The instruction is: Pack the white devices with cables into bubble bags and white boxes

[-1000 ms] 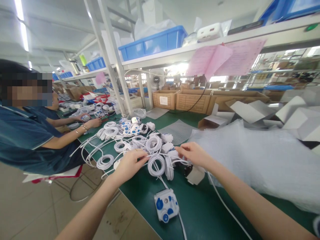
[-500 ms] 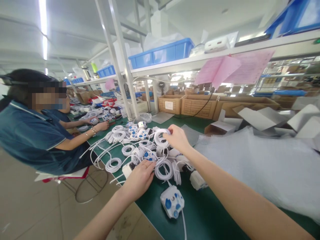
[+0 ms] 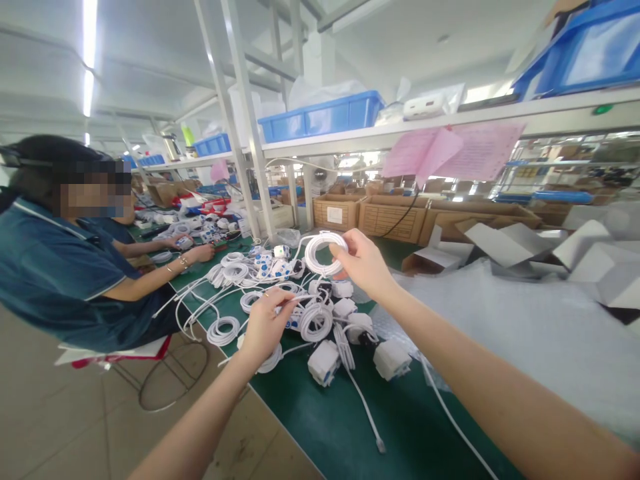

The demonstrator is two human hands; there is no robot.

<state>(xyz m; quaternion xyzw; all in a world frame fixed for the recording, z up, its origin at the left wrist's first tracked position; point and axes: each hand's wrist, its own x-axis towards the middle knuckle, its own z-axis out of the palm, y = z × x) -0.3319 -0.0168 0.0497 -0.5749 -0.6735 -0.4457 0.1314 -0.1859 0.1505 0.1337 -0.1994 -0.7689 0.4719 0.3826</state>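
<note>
Holding what in our right hand (image 3: 363, 263)?

We have a coiled white cable (image 3: 325, 252) pinched between thumb and fingertips. It is lifted clear above the green table (image 3: 325, 427), over the far side of the pile.

And our left hand (image 3: 267, 323)?

It is closed in a narrow pinch on a thin white strand (image 3: 296, 301). That is at the near edge of the pile of white plug units (image 3: 345, 333), low, just above the table.

How do our two hands stand to each other?

Apart: the right is higher and farther out, the left nearer to us and lower. We cannot tell whether the strand belongs to the lifted coil.

What lies around us?

More coils and plug units spread leftward along the table toward a co-worker's hand (image 3: 200, 252). A sheet of bubble wrap (image 3: 500, 320) covers the table on our right, just beside the pile. One loose cable end (image 3: 380, 445) lies on the bare green near us. Cardboard boxes (image 3: 390, 217) stand at the back.
</note>
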